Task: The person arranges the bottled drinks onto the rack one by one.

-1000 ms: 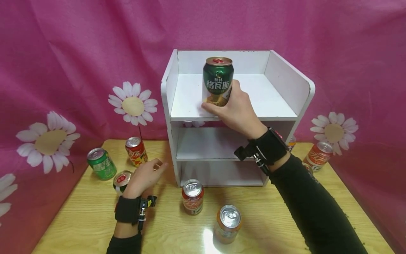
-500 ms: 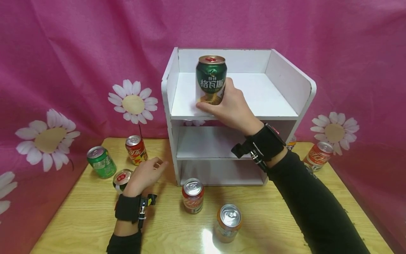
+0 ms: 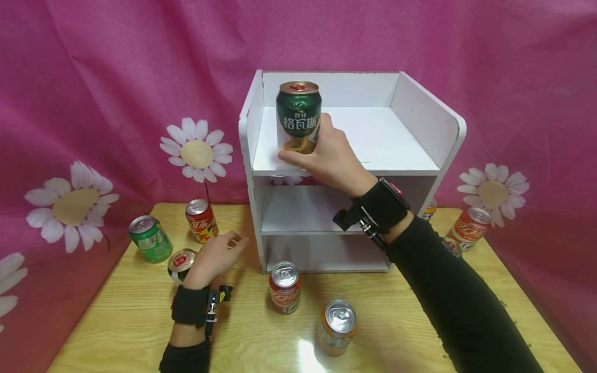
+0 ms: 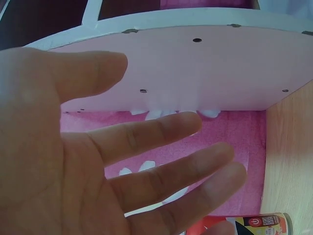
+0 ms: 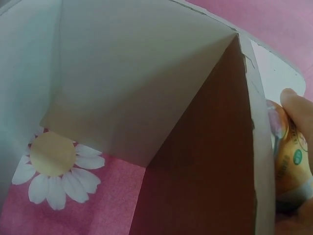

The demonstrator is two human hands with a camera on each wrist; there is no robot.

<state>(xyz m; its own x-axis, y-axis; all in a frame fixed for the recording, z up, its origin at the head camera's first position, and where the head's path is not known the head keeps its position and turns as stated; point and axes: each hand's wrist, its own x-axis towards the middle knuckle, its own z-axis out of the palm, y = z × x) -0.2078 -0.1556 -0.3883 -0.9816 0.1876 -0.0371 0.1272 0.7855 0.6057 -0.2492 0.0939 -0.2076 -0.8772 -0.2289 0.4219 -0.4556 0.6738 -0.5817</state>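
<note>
A green and gold drink can [image 3: 298,116] stands upright in the grip of my right hand [image 3: 333,155], over the left front part of the white shelf unit's top [image 3: 373,137]. In the right wrist view the can [image 5: 292,156] shows at the right edge, fingers curled about it. Whether its base touches the top board cannot be told. My left hand [image 3: 216,259] holds nothing, its fingers loosely spread left of the unit. Just left of that hand is a dark can with a red tab [image 3: 181,261], partly hidden; behind it stands a red and yellow can [image 3: 201,221].
A green can [image 3: 151,239] stands at the far left. In front of the unit are a red can [image 3: 285,290] and an orange can [image 3: 337,329]. More cans, including a red one [image 3: 468,228], stand at right behind my arm. A pink curtain [image 3: 140,77] hangs behind.
My right hand has moved left with the green and gold can, across the top of the shelf unit. The left hand has stayed in place.
</note>
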